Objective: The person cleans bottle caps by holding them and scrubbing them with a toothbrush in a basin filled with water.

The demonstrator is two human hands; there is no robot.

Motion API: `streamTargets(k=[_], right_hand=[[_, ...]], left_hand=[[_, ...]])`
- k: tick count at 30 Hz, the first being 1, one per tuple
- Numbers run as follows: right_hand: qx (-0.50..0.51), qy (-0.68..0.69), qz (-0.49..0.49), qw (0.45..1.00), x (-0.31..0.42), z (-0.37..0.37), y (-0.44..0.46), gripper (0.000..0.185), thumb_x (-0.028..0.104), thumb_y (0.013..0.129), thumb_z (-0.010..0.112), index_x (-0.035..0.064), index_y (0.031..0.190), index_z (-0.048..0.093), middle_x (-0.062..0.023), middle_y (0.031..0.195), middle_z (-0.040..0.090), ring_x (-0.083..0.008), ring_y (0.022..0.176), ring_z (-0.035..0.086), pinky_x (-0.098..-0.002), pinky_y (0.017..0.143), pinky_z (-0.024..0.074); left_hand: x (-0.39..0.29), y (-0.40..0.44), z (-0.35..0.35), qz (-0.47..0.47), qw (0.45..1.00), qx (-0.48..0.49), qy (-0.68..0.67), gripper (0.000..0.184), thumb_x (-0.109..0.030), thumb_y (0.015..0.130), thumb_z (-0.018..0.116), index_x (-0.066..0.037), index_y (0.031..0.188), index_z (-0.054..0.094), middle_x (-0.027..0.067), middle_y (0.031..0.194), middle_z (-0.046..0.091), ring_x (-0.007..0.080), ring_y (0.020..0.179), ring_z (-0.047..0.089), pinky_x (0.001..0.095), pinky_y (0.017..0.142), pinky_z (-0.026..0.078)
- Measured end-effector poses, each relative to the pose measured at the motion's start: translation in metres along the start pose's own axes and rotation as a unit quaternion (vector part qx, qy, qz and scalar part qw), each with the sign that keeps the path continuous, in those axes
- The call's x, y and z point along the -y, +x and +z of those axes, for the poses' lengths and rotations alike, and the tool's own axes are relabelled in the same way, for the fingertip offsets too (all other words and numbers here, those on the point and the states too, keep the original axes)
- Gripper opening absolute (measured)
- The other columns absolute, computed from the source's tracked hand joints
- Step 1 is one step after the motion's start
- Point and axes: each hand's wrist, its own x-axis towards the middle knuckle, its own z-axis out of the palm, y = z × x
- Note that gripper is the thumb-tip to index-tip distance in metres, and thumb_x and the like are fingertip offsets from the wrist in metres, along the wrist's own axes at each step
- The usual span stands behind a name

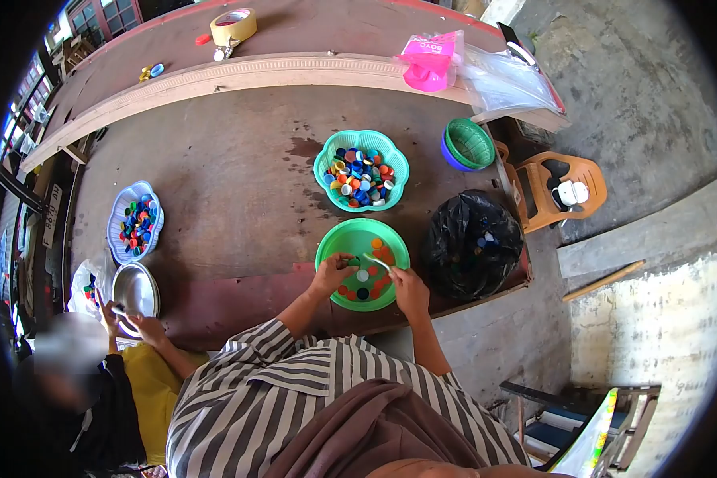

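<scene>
A green basin [324, 247] stands at the table's near edge, with orange, white and dark bottle caps lying in it in what looks like water. Over its left side my left hand [332, 273] is closed, the fingertips pinching a small green bottle cap [354, 261]. My right hand [410, 291] grips a pale toothbrush [379, 261] at the basin's right side, its head pointing toward the left hand. Just beyond the basin sits a turquoise scalloped basket [402, 170] filled with mixed bottle caps.
A black plastic bag [462, 247] stands right of the basin, with nested green and blue baskets [470, 143] behind it. At left are a pale blue basket [116, 231] of caps, a metal bowl [138, 288] and a co-worker's hands [139, 325]. Tape [234, 26] lies on the raised ledge.
</scene>
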Motion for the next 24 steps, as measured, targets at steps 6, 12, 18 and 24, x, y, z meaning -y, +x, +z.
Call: streamTargets(k=[6, 12, 18, 24], right_hand=[[0.027, 0.049, -0.028, 0.998, -0.001, 0.007, 0.0, 0.023, 0.027, 0.088, 0.055, 0.0123, 0.102, 0.066, -0.0133, 0.092, 0.062, -0.0332, 0.082, 0.061, -0.0409, 0.067, 0.0476], [0.001, 0.003, -0.011, 1.0, 0.005, 0.004, 0.001, 0.022, 0.028, 0.088, 0.054, 0.0141, 0.102, 0.065, -0.0116, 0.092, 0.062, -0.0326, 0.082, 0.061, -0.0411, 0.067, 0.0483], [-0.028, 0.001, 0.049, 0.998, -0.004, 0.005, 0.005, 0.023, 0.029, 0.088, 0.056, 0.0137, 0.102, 0.065, -0.011, 0.093, 0.062, -0.0326, 0.082, 0.061, -0.0408, 0.068, 0.0477], [-0.009, 0.013, 0.026, 1.0, 0.005, 0.009, -0.007, 0.024, 0.028, 0.088, 0.057, 0.011, 0.103, 0.064, -0.0123, 0.09, 0.062, -0.0334, 0.082, 0.06, -0.04, 0.067, 0.0468]], left_hand=[[-0.001, -0.003, -0.002, 0.005, 0.999, 0.039, -0.033, 0.033, 0.002, 0.081, 0.062, 0.002, 0.113, 0.056, 0.0039, 0.089, 0.06, 0.0108, 0.082, 0.058, 0.0227, 0.073, 0.047], [0.005, 0.003, -0.004, -0.009, 0.993, 0.05, -0.105, 0.031, 0.001, 0.085, 0.057, 0.0, 0.116, 0.054, 0.0043, 0.092, 0.058, 0.0115, 0.085, 0.058, 0.0235, 0.078, 0.049], [-0.005, -0.001, 0.001, -0.108, 0.956, 0.052, -0.269, 0.031, -0.004, 0.09, 0.053, -0.001, 0.121, 0.05, 0.0039, 0.1, 0.055, 0.0132, 0.092, 0.058, 0.0237, 0.086, 0.05], [-0.003, 0.0, 0.007, -0.118, 0.972, 0.046, -0.195, 0.028, -0.011, 0.092, 0.053, 0.0, 0.118, 0.052, 0.004, 0.107, 0.056, 0.015, 0.099, 0.056, 0.0244, 0.089, 0.048]])
